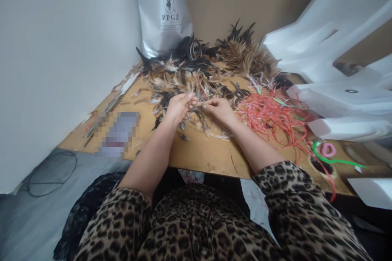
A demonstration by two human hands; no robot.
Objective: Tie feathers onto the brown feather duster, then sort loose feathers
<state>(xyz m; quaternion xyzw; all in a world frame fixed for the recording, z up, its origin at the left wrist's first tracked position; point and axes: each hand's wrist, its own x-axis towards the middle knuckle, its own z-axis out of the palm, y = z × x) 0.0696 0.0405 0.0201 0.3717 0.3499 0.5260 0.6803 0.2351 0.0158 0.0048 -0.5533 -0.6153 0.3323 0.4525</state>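
Observation:
My left hand (179, 107) and my right hand (218, 110) meet over the near edge of a heap of brown, black and white feathers (196, 69) on a wooden table (202, 155). Both hands have their fingers pinched together on a small bunch of feathers (199, 105) held between them. Loose feathers lie scattered under my wrists. My sleeves are leopard print.
A tangle of red strings (272, 116) lies right of my hands, with green strips (333, 159) and a pink ring (328, 149) nearer the right edge. A silver bag (165, 12) stands at the back. White foam sheets (337, 69) pile at right. Thin metal tools (114, 100) lie at left.

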